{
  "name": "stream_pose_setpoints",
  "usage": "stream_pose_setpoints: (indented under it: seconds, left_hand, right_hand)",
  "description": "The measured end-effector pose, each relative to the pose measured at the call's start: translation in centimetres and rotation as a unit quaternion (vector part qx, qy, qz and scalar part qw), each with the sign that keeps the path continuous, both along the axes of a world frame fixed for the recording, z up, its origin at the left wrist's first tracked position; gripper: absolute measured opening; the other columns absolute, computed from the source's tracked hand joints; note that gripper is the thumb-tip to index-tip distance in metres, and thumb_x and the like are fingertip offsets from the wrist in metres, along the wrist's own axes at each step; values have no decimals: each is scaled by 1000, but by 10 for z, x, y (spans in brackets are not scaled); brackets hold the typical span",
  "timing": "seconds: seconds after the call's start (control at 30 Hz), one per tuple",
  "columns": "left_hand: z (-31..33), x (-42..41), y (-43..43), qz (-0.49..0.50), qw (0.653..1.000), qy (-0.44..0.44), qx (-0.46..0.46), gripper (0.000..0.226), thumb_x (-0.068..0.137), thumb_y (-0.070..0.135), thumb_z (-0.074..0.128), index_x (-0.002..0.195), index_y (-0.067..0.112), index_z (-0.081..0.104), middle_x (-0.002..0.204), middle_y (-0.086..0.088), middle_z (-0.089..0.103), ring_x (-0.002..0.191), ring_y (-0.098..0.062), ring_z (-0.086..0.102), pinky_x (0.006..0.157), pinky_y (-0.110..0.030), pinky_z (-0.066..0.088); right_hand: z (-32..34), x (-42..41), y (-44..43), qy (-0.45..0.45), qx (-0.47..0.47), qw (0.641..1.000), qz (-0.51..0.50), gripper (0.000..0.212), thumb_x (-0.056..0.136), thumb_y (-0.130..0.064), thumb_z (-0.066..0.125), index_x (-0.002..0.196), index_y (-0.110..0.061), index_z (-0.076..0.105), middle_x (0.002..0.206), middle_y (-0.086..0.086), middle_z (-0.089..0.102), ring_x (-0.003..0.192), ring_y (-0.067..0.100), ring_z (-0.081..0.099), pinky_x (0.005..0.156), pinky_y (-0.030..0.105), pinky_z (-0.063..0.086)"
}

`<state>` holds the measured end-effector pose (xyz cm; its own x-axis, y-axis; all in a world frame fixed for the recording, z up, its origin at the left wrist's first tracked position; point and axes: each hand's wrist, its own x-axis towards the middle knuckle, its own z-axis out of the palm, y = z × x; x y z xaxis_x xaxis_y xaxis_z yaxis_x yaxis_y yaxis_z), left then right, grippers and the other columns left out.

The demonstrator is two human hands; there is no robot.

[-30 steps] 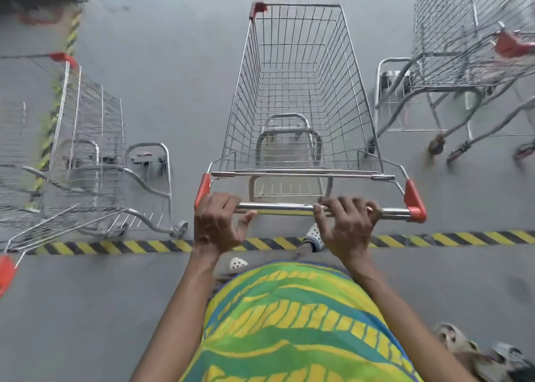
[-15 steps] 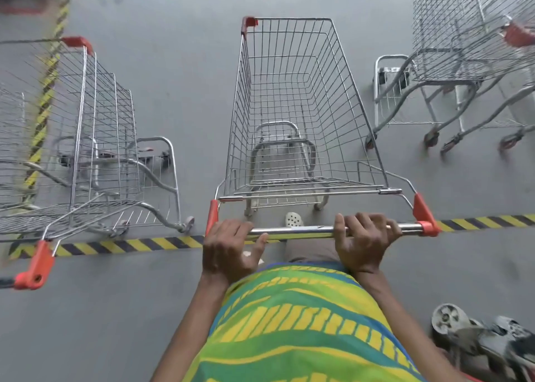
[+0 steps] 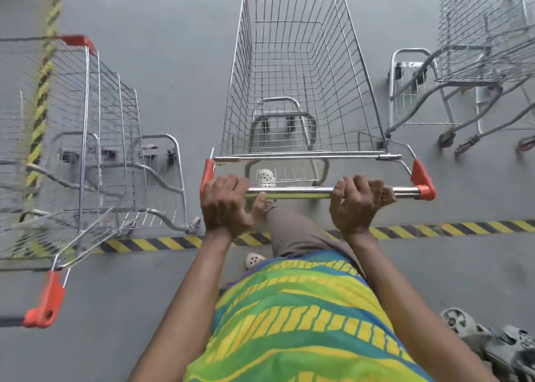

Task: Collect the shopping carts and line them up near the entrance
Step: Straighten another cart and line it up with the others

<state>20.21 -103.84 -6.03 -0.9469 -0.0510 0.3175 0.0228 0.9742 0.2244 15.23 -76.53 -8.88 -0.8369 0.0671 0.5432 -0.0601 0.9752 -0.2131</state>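
An empty wire shopping cart (image 3: 295,72) with orange corner caps stands straight in front of me on the grey floor. Its chrome handle bar (image 3: 304,192) runs across the middle of the view. My left hand (image 3: 225,205) grips the bar near its left orange end. My right hand (image 3: 357,202) grips the bar right of centre. Another wire cart (image 3: 86,138) is parked to the left, pointing the same way. A third cart (image 3: 486,49) stands at the upper right, partly cut off by the frame edge.
A yellow-and-black hazard stripe (image 3: 451,227) crosses the floor under my arms, and a second stripe (image 3: 43,92) runs up the left side. Grey caster wheels (image 3: 457,321) of another object lie at the bottom right. Open grey floor separates the centre cart from both side carts.
The centre cart has rolled forward with me between the two parked carts. My foot has stepped over the hazard stripe. Both hands keep their grip on the bar.
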Motion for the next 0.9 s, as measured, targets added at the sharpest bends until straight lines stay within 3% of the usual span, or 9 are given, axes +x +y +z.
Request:
stream_pose_setpoints:
  seconds: [0.13,0.23,0.37,0.43,0.6,0.7,0.8,0.9]
  left_hand:
    - [0,-86,-38,20,1000,-4,-1,39,88,53,52,84,17,66,83,-6,62,78,-27,55,84,-40,39]
    - [4,-165,-73,33,999,-10,-11,36,88,54,56,90,20,68,91,-6,63,89,-28,56,106,-46,32]
    - [10,-269,-127,52,996,-65,-15,41,91,61,52,105,25,67,114,-5,60,133,-34,41,103,-47,30]
    - [11,-318,-150,63,992,-106,-10,45,92,66,48,110,28,64,122,-5,54,143,-37,31,103,-45,27]
    - [16,-421,-183,120,973,-192,42,55,95,71,32,121,29,55,137,-14,42,145,-28,21,120,-50,11]
    - [14,-460,-187,118,971,-207,6,63,96,64,15,126,20,49,131,-15,45,133,-30,34,122,-51,8]
    - [18,-486,-197,122,969,-214,17,55,101,59,21,123,17,48,129,-16,45,130,-31,35,121,-49,8]
    - [23,-508,-215,125,963,-238,21,51,102,61,22,125,23,47,138,-17,42,147,-33,18,123,-47,4]
  right_hand:
    - [0,-93,-42,30,15,999,2,37,102,-33,43,73,-19,62,73,-1,59,81,30,54,85,45,30]
    - [1,-176,-76,21,23,999,36,37,103,-35,44,77,-18,63,76,0,63,83,30,55,85,45,33]
    - [9,-284,-120,-10,26,996,83,38,103,-39,48,78,-18,67,82,1,69,85,30,58,86,43,31]
    - [15,-336,-139,-49,24,993,104,39,104,-42,47,79,-20,67,83,-1,69,87,28,59,88,43,30]
    - [21,-443,-180,-107,14,987,117,36,104,-44,48,81,-21,65,84,-2,69,90,26,60,90,41,30]
    - [23,-489,-200,-160,-4,981,114,40,104,-45,40,87,-20,66,92,-1,70,100,26,57,97,43,30]
    - [28,-525,-214,-201,-26,972,119,44,104,-45,32,94,-19,66,102,1,69,110,27,53,105,44,27]
    - [39,-554,-228,-247,-21,961,125,47,105,-45,30,103,-18,68,113,4,67,120,28,49,109,44,22]
